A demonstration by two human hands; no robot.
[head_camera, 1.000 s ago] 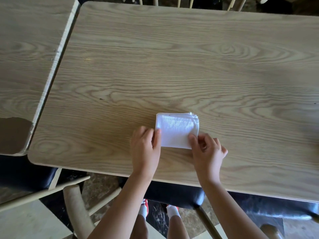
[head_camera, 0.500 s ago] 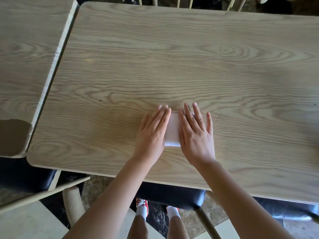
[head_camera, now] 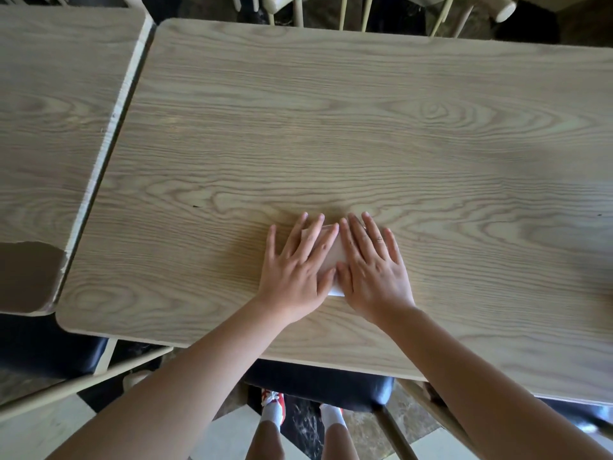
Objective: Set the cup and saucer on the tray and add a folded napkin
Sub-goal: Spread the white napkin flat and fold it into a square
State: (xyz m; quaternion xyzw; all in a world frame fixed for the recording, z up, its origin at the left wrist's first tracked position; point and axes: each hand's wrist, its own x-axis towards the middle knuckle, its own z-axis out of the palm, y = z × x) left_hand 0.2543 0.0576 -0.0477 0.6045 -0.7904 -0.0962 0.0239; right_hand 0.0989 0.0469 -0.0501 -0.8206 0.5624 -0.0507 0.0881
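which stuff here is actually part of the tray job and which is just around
Part of the job:
- folded white napkin, pressed flat on the table under both palms
- left hand
- right hand
No cup, saucer or tray is in view.

Just around:
- wooden table, the work surface
- second table alongside
- chairs tucked underneath
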